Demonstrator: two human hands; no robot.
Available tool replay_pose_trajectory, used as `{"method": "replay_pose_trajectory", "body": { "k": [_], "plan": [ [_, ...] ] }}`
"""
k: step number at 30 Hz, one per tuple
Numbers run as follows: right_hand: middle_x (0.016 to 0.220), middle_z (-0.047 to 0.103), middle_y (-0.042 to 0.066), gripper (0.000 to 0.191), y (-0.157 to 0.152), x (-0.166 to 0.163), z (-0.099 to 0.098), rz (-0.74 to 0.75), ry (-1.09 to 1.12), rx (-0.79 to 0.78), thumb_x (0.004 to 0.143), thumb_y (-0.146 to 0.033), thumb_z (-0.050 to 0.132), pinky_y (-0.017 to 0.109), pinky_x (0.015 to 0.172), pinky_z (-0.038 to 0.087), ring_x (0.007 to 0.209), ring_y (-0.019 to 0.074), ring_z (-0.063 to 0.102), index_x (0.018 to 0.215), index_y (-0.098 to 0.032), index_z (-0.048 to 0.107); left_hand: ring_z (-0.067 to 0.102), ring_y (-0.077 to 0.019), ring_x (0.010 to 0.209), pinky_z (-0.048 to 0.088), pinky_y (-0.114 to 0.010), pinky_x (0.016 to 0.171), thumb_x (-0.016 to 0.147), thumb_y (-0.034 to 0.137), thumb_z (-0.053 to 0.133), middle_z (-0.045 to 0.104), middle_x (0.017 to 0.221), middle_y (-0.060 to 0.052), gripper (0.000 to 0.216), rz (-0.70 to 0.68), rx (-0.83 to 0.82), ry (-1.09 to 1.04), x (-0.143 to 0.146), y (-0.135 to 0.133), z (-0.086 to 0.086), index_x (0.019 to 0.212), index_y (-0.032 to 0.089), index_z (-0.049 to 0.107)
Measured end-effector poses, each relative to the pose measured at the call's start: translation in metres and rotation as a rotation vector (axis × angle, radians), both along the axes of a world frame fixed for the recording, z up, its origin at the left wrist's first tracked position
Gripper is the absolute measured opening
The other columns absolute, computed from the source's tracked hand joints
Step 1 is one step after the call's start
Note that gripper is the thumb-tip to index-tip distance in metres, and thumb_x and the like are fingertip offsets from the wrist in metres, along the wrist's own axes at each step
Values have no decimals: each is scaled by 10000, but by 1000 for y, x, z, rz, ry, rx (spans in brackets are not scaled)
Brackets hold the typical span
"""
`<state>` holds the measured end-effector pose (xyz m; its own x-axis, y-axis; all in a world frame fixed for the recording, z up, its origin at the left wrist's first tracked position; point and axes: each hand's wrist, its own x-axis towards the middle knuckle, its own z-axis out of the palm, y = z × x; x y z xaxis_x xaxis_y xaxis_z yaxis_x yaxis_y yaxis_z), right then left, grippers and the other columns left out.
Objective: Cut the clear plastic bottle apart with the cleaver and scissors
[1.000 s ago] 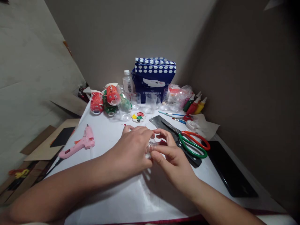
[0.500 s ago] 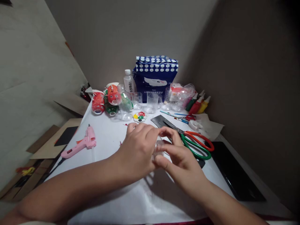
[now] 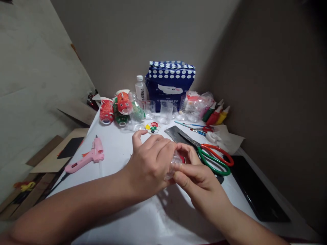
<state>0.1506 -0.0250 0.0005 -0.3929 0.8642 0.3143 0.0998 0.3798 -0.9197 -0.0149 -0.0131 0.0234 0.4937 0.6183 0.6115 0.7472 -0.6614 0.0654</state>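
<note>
Between my hands is a clear plastic bottle piece (image 3: 173,166), mostly covered by my fingers. My left hand (image 3: 153,163) wraps over it from the left, its back toward me and one finger raised. My right hand (image 3: 199,177) pinches the piece's right side between thumb and fingers. A bit of red shows behind the plastic, too small to make out. Large scissors (image 3: 204,149) with one orange and one green handle lie just beyond my right hand, across a grey metal plate (image 3: 173,132).
On the left lies a pink glue gun (image 3: 89,154). Painted red and green bottle figures (image 3: 106,111), clear cut bottles (image 3: 166,112), a paint palette (image 3: 152,127) and a blue bag (image 3: 170,85) stand behind. Paint bottles (image 3: 214,114), brushes (image 3: 194,125) and a black panel (image 3: 255,187) are at right.
My right thumb and fingers have closed into a tighter pinch on the plastic piece. A finger of my left hand has lifted, and more of the plastic shows.
</note>
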Motion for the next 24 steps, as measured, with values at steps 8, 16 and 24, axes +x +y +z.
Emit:
{"method": "replay_pose_trajectory", "body": {
  "k": [8,16,24],
  "plan": [
    [1186,563,52,197,-2,0,1,-26,-5,15,885,-343,589,415,1067,363,1203,245,453,843,-302,777,648,-245,890,236,-498,981,820,283,531,694,879,-71,199,-33,35,-25,0,-1,-2,961,145,554],
    [1166,577,60,214,-3,1,4,-37,-24,31,887,-371,577,442,1050,384,1185,258,471,859,-310,780,664,-256,886,243,-514,979,851,264,476,704,878,-85,176,-6,96,-43,3,-2,-5,954,147,557],
    [1184,554,47,199,0,5,2,47,-40,-12,888,-312,581,411,1093,315,1211,241,428,872,-314,779,670,-256,903,247,-532,999,864,285,490,706,904,-113,209,-23,68,-39,2,-5,-5,991,132,554]
  ]
}}
